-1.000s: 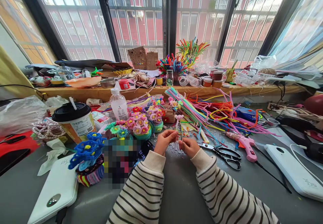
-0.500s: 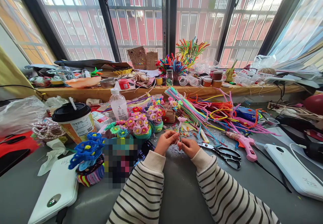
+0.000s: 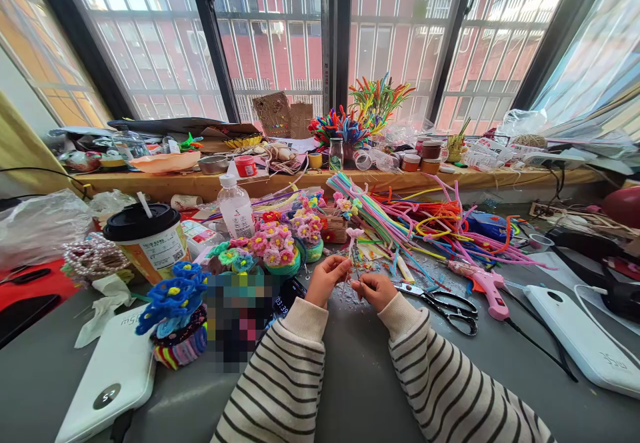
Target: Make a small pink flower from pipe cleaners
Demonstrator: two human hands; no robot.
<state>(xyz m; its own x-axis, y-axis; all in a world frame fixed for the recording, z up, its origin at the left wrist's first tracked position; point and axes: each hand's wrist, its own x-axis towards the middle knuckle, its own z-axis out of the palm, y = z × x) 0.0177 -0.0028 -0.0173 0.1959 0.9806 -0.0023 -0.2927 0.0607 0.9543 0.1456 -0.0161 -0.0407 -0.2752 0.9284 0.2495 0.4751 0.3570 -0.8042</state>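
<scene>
In the middle of the desk, my left hand (image 3: 327, 283) is closed in a pinch on the stem of a small pale pink pipe-cleaner flower (image 3: 354, 233). The flower's head points up, above my fingertips. Just to the right, my right hand (image 3: 376, 290) has its fingertips pressed together, with a thin dark sliver showing at them; what it is I cannot make out. A small gap separates the two hands. Beyond them lies a bundle of pastel pipe cleaners (image 3: 373, 210). Black-handled scissors (image 3: 447, 306) rest to the right of my right hand.
A pink glue gun (image 3: 493, 290) and a white power bank (image 3: 583, 336) lie at the right. Left stand finished pink flowers (image 3: 274, 243), blue flowers (image 3: 175, 296), a bottle (image 3: 235, 210) and a lidded cup (image 3: 150, 243). Behind is a cluttered sill (image 3: 295, 182).
My left hand and the pink flower have shifted slightly left, the flower also a little up. The fingertips of my two hands are farther apart than before.
</scene>
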